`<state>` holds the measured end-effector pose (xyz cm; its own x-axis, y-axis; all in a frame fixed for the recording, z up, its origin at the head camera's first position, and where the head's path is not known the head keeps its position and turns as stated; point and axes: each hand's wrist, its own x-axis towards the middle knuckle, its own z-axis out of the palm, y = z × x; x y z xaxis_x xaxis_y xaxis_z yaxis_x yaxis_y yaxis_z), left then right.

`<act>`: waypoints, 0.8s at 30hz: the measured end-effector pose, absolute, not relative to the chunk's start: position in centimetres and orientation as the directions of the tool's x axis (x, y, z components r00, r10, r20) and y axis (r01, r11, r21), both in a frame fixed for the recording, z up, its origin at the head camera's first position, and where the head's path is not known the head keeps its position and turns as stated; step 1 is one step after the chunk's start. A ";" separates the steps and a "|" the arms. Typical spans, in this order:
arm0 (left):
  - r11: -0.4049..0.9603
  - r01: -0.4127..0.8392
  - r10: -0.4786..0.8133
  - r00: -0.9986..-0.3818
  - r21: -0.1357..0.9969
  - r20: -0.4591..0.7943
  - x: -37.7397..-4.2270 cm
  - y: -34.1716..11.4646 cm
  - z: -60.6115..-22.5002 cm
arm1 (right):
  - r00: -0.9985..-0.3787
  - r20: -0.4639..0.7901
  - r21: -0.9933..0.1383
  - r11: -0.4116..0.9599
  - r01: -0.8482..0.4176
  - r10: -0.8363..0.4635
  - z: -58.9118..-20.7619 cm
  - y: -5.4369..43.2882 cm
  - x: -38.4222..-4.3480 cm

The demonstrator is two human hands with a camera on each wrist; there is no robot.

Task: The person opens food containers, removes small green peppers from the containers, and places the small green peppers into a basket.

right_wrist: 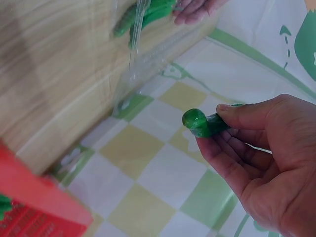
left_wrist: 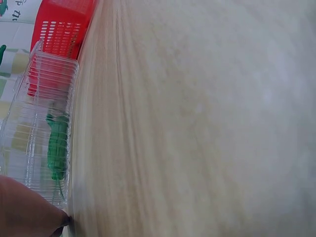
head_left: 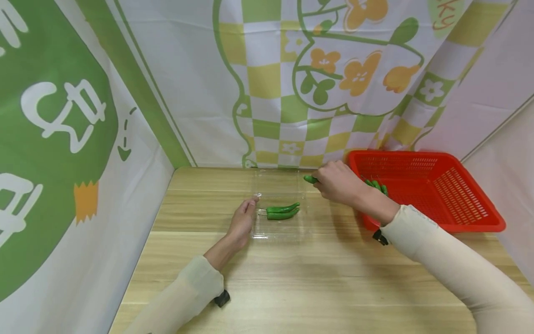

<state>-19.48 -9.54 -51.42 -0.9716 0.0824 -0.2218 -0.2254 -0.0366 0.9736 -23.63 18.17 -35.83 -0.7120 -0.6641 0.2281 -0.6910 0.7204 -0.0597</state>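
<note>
A clear plastic clamshell box (head_left: 275, 235) lies unfolded on the table, its lid half toward the wall. Two green chili peppers (head_left: 283, 215) rest side by side in its near half. My left hand (head_left: 241, 223) grips the box's left edge; in the left wrist view a finger (left_wrist: 29, 210) shows at the box's corner. Just right of the lid half, my right hand (head_left: 339, 182) holds another green pepper (head_left: 310, 179). The right wrist view shows this pepper (right_wrist: 197, 122) pinched between thumb and fingers, its rounded end sticking out.
A red perforated basket (head_left: 494, 222) stands at the table's right, with several green peppers (head_left: 377, 186) by its left wall. My right forearm crosses over its near left corner. Behind the wooden table (head_left: 292, 283) hangs a printed cloth wall (head_left: 200, 93).
</note>
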 end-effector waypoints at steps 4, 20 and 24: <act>-0.033 -0.218 0.071 -0.974 0.975 -0.215 -19.5 -9.4 -51.5 | -0.735 0.232 -0.078 0.741 -0.666 -0.637 -35.2 19.4 -24.2; -0.050 -0.208 0.063 -0.977 0.977 -0.205 -19.4 -9.3 -51.2 | -0.824 0.244 -0.069 0.838 -0.541 -0.512 -32.8 23.9 -25.6; -0.049 -0.210 0.070 -0.976 0.977 -0.206 -19.3 -9.2 -51.3 | -0.846 0.248 -0.096 0.857 -0.506 -0.472 -32.3 24.7 -25.9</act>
